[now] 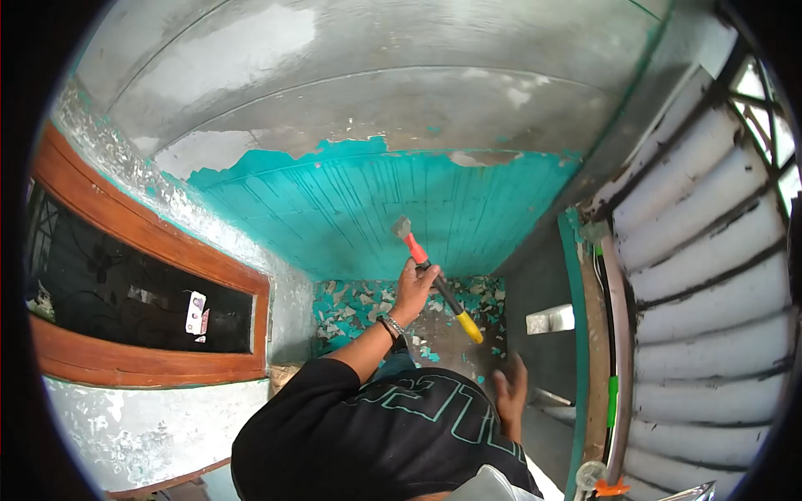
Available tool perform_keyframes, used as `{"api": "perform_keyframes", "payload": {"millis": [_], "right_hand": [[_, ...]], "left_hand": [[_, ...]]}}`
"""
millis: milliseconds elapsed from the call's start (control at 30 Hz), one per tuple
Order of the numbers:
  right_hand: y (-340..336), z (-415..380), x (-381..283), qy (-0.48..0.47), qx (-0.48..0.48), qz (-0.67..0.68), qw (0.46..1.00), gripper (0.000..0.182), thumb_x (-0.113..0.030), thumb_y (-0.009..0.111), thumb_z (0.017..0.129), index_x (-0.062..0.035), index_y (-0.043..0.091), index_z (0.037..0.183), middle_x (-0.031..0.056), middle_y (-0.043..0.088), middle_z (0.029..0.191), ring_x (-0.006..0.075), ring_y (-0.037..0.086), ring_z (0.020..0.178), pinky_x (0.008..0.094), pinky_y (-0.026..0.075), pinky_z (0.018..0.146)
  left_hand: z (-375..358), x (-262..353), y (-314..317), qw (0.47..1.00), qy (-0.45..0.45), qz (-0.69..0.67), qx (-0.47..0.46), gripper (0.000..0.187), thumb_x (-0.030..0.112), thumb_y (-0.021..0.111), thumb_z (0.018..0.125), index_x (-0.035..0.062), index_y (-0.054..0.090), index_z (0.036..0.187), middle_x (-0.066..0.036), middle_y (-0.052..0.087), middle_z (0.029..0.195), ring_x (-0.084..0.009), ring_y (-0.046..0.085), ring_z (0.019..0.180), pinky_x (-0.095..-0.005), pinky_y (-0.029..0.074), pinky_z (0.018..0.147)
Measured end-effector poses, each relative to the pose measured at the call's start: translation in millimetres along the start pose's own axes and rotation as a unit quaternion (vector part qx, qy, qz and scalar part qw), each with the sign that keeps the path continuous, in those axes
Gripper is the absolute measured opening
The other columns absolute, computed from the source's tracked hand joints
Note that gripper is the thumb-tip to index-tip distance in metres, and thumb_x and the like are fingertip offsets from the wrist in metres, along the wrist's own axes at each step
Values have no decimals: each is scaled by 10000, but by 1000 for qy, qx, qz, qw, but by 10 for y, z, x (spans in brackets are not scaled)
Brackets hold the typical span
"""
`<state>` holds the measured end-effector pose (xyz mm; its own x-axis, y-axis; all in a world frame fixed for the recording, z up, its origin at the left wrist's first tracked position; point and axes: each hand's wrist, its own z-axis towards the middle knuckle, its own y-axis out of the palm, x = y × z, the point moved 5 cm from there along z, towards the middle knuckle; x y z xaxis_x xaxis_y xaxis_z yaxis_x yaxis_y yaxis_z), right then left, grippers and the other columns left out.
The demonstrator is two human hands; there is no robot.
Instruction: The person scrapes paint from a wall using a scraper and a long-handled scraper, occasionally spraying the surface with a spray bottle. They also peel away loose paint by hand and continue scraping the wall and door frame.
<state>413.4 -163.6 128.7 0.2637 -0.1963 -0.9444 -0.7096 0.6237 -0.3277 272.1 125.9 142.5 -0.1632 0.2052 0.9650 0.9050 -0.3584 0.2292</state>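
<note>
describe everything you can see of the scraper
The scraper is long and straight, with a short, flat grey blade that looks like dull, smeared metal. Behind it come a red neck, a black shaft and a yellow end. The left hand grips it just below the red part. It slants, blade towards the teal wall, yellow end towards the right hand, which does not touch it. Whether the blade meets the wall is unclear.

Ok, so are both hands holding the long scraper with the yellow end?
No, only the left hand grips the scraper, while the right hand is away from it.
</note>
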Motion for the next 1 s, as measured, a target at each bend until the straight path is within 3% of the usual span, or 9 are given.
{"api": "perform_keyframes", "payload": {"millis": [33, 133, 200, 300, 467, 567, 767, 833, 1000], "right_hand": [[220, 356, -304, -85, -64, -115, 988, 559, -201, 606, 871, 15, 383, 1337, 203, 452, 1309, 315, 480, 1186, 348, 397, 973], [628, 1102, -817, -176, -98, -133, 970, 594, -229, 618, 857, 11, 378, 1344, 217, 488, 1261, 341, 530, 1117, 371, 422, 937], [836, 1395, -901, -33, -227, -63, 971, 564, -215, 592, 870, -6, 383, 1351, 209, 538, 1196, 341, 564, 1046, 394, 427, 911], [1022, 1638, -757, 25, -321, -68, 944, 539, -189, 563, 879, -21, 384, 1360, 210, 568, 1146, 343, 580, 993, 386, 429, 891], [902, 1938, -625, -77, -363, -48, 927, 525, -154, 518, 889, -32, 370, 1377, 192, 579, 1106, 289, 580, 971, 342, 431, 869], [683, 2299, -557, -89, -413, -1, 906, 536, -150, 506, 887, -38, 359, 1390, 163, 586, 1070, 246, 575, 959, 329, 431, 859], [488, 2774, -1064, -127, -444, 8, 887, 595, -126, 515, 861, -43, 329, 1420, 116, 586, 982, 167, 559, 861, 303, 450, 803], [508, 2879, -1225, -291, -431, -18, 854, 636, -59, 495, 835, -58, 298, 1440, 71, 585, 971, 75, 479, 633, 222, 429, 575], [631, 2926, -1278, -166, -467, 52, 867, 598, -52, 501, 852, -61, 333, 1426, 67, 581, 967, 77, 487, 629, 219, 428, 576]], "left_hand": [[44, 115, 35, 1000, 0, -7, 5, 232, 172, 581, 914, 49, 395, 978, -85, 623, 859, -177, 659, 802, -328, 581, 649], [240, 344, 80, 998, 5, -56, -29, 232, 171, 582, 912, 48, 401, 990, -83, 609, 865, -177, 661, 789, -303, 584, 632], [376, 401, 58, 998, 4, -52, -25, 247, 183, 582, 914, 51, 402, 1020, -79, 602, 863, -178, 657, 782, -305, 580, 633], [488, 366, 92, 998, 8, -58, -7, 268, 198, 583, 916, 51, 406, 1055, -72, 591, 860, -178, 651, 769, -306, 574, 639], [625, 314, 329, 995, 32, -83, 38, 268, 214, 573, 923, 40, 419, 1056, -72, 589, 851, -171, 644, 754, -299, 562, 650], [771, 486, 514, 978, 93, -118, 142, 271, 207, 578, 920, 23, 426, 1049, -72, 596, 824, -147, 627, 693, -277, 546, 639], [1021, 996, 817, 963, 189, -140, 134, 251, 295, 483, 968, 55, 413, 988, -49, 566, 766, -128, 592, 626, -266, 499, 562], [1140, 1095, 801, 951, 214, -153, 162, 241, 312, 460, 976, 84, 381, 964, -35, 537, 741, -118, 570, 596, -256, 473, 525], [1349, 1170, 738, 926, 240, -191, 218, 230, 315, 443, 981, 105, 348, 980, 3, 412, 695, -79, 476, 552, -249, 455, 467]]}}
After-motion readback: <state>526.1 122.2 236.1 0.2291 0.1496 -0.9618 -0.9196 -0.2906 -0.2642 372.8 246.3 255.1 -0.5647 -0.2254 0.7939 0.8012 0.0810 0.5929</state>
